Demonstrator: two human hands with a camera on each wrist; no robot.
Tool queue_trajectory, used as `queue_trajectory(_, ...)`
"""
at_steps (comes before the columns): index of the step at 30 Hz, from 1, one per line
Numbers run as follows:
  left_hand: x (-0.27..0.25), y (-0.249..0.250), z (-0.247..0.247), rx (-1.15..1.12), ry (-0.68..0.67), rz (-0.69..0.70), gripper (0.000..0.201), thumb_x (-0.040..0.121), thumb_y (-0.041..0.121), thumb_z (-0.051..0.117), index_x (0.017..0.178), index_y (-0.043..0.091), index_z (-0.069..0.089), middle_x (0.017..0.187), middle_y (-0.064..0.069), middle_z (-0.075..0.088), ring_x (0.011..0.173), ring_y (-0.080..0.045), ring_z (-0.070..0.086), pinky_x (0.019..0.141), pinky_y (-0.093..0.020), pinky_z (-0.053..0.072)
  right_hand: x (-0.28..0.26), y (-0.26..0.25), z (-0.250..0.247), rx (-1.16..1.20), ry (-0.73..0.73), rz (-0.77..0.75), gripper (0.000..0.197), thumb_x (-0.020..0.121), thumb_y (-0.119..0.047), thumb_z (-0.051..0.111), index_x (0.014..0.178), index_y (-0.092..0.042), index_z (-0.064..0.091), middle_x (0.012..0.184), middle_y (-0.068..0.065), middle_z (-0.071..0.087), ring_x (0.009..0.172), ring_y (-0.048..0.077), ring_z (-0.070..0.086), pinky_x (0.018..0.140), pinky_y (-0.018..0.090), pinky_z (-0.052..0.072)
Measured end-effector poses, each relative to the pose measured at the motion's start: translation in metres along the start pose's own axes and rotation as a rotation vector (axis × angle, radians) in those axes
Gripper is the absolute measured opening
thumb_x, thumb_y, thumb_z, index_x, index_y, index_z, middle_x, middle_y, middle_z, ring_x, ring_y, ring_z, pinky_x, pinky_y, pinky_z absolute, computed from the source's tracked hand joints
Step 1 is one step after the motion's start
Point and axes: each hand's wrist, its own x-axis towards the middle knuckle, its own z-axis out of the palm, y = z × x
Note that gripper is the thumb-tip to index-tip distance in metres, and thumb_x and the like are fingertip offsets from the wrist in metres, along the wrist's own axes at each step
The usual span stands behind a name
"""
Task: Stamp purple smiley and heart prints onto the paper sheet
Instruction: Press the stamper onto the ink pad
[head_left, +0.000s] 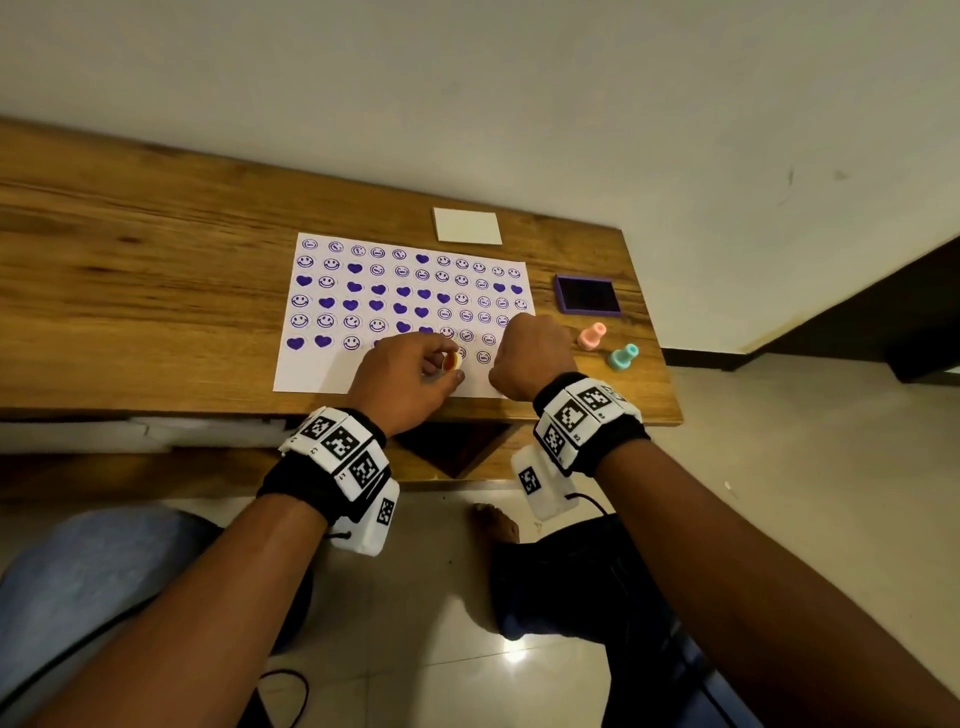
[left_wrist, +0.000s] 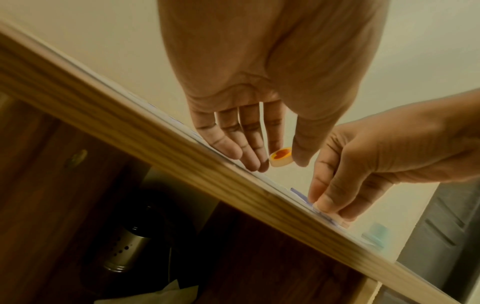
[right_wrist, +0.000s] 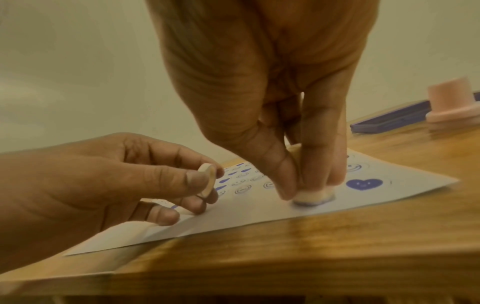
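A white paper sheet (head_left: 322, 375) covered with rows of purple smiley and heart prints lies on the wooden table (head_left: 156, 270). My right hand (head_left: 522, 356) grips a pale stamp (right_wrist: 310, 196) upright and presses its base onto the sheet near the front right corner, beside a purple heart print (right_wrist: 363, 183). My left hand (head_left: 451, 366) hovers over the sheet's front edge. Between thumb and forefinger it pinches a small round cap (left_wrist: 281, 156) with an orange heart on its face. In the head view the right hand hides the stamp.
A purple ink pad (head_left: 587, 294) lies open right of the sheet. A pink stamp (head_left: 592, 336) and a teal stamp (head_left: 623, 356) stand near the table's right front corner. A white card (head_left: 467, 225) lies behind the sheet. The table's front edge runs just below both hands.
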Motion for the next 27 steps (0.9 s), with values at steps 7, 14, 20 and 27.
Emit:
queue_trajectory(7,-0.004,0.002,-0.003,0.011,-0.012,0.003,0.039,0.084,0.033,0.071,0.12,0.02,0.065,0.101,0.003,0.069,0.086,-0.008,0.063,0.08,-0.023,0.049,-0.012,-0.003,-0.004,-0.006,0.018,-0.035,0.028,0.088,-0.023,0.068,0.109,-0.008,0.059,0.108,0.011,0.064,0.101,0.028,0.06,0.073,0.03,0.041)
queue_trajectory(14,-0.002,0.004,-0.006,-0.02,-0.013,0.007,0.036,0.083,0.031,0.071,0.117,0.021,0.066,0.095,0.006,0.069,0.085,-0.008,0.064,0.082,-0.028,0.053,-0.016,0.025,-0.015,0.384,0.117,0.085,0.019,0.083,-0.025,0.077,0.1,-0.015,0.076,0.105,-0.001,0.073,0.094,0.016,0.066,0.084,0.031,0.051)
queue_trajectory(20,0.002,0.01,-0.006,-0.085,0.061,0.018,0.035,0.082,0.031,0.073,0.116,0.022,0.067,0.096,0.006,0.069,0.086,-0.008,0.065,0.081,-0.029,0.054,-0.022,0.07,-0.029,0.689,0.285,0.167,0.019,0.082,-0.029,0.079,0.099,-0.021,0.076,0.094,0.001,0.074,0.09,0.017,0.069,0.087,0.036,0.057)
queue_trajectory(27,0.0,0.023,0.003,-0.216,0.089,0.023,0.033,0.082,0.026,0.073,0.114,0.021,0.068,0.094,0.009,0.069,0.083,0.001,0.064,0.072,-0.02,0.054,-0.038,0.084,0.001,1.251,0.282,0.113,0.015,0.085,-0.018,0.077,0.097,-0.008,0.075,0.086,0.007,0.075,0.085,0.02,0.074,0.072,0.03,0.062)
